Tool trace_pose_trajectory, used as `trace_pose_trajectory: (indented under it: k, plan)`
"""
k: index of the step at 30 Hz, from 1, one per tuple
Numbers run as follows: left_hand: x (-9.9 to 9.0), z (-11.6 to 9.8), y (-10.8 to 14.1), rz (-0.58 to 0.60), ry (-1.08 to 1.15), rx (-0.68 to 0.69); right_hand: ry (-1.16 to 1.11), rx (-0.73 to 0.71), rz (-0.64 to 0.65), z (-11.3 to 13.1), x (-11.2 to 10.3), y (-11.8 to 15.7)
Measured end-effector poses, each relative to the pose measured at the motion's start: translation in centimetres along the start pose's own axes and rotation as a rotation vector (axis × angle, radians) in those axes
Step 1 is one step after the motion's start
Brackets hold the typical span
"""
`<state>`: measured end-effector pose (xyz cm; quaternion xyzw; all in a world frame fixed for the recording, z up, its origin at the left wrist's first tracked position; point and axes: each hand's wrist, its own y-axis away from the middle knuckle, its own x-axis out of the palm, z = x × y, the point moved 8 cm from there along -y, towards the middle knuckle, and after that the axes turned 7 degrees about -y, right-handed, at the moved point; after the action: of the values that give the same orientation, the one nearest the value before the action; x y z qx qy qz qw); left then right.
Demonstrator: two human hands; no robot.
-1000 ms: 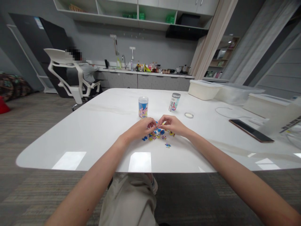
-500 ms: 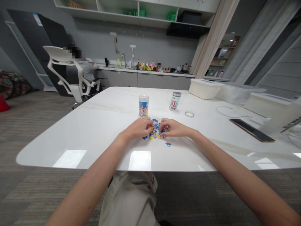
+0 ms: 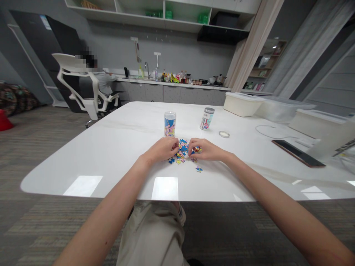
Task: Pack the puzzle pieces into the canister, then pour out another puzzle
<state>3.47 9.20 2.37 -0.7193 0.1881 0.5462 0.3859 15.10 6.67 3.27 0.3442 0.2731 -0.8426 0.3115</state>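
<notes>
A pile of small blue, pink and yellow puzzle pieces (image 3: 183, 148) lies on the white table (image 3: 124, 129). At the pile's left side is my left hand (image 3: 166, 148), fingers curled and pressed together; what they pinch, if anything, is too small to name. My right hand (image 3: 203, 149) bends over the right side, thumb and fingertips close together at the pieces, their contents unclear. One small cluster of pieces (image 3: 199, 169) lies apart, nearer the front edge. Just behind the pile stands a clear jar with a colourful picture (image 3: 170, 124).
A printed can with a silver lid (image 3: 207, 119) and a ring-shaped lid (image 3: 224, 134) are behind to the right. Farther right are a dark phone (image 3: 298, 152), a cable and storage boxes (image 3: 242, 105). A person sits on a white chair (image 3: 93, 90) at the back left.
Both hands have shifted only slightly at the pile, and a little more of the pieces shows between them. The jar, can and ring lid stay in place on the table.
</notes>
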Motion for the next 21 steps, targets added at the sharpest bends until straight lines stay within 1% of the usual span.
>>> trace_pose_trajectory:
  k: [2, 4, 7, 9, 11, 14, 16, 18, 21]
  plan:
    - [0.0, 0.0, 0.0, 0.0, -0.002, 0.001, 0.014, -0.013, 0.055, 0.1, 0.4, 0.1]
    - [-0.1, -0.1, 0.1, -0.002, -0.001, 0.005, 0.026, -0.008, 0.065, 0.0, 0.3, 0.1]
    - [-0.2, -0.2, 0.1, -0.017, 0.02, 0.013, 0.067, 0.039, -0.053, -0.4, -1.1, 0.3]
    - [-0.2, -0.3, 0.1, -0.019, 0.04, 0.027, 0.098, 0.064, -0.095, -0.7, -1.7, 0.5]
    - [-0.1, -0.4, 0.1, -0.012, 0.049, 0.046, 0.104, 0.063, -0.057, -0.7, -1.3, 0.5]
    - [0.0, -0.5, 0.1, -0.007, 0.044, 0.059, 0.071, 0.047, 0.033, -0.5, -0.1, 0.3]
    - [0.0, -0.5, 0.1, -0.007, 0.041, 0.057, 0.042, 0.031, 0.072, -0.3, 0.7, 0.1]
    - [0.0, -0.5, 0.1, -0.003, 0.039, 0.057, 0.028, 0.01, 0.082, 0.0, 1.0, -0.1]
    - [0.0, -0.6, 0.1, 0.006, 0.038, 0.058, 0.023, -0.003, 0.061, 0.0, 1.0, -0.2]
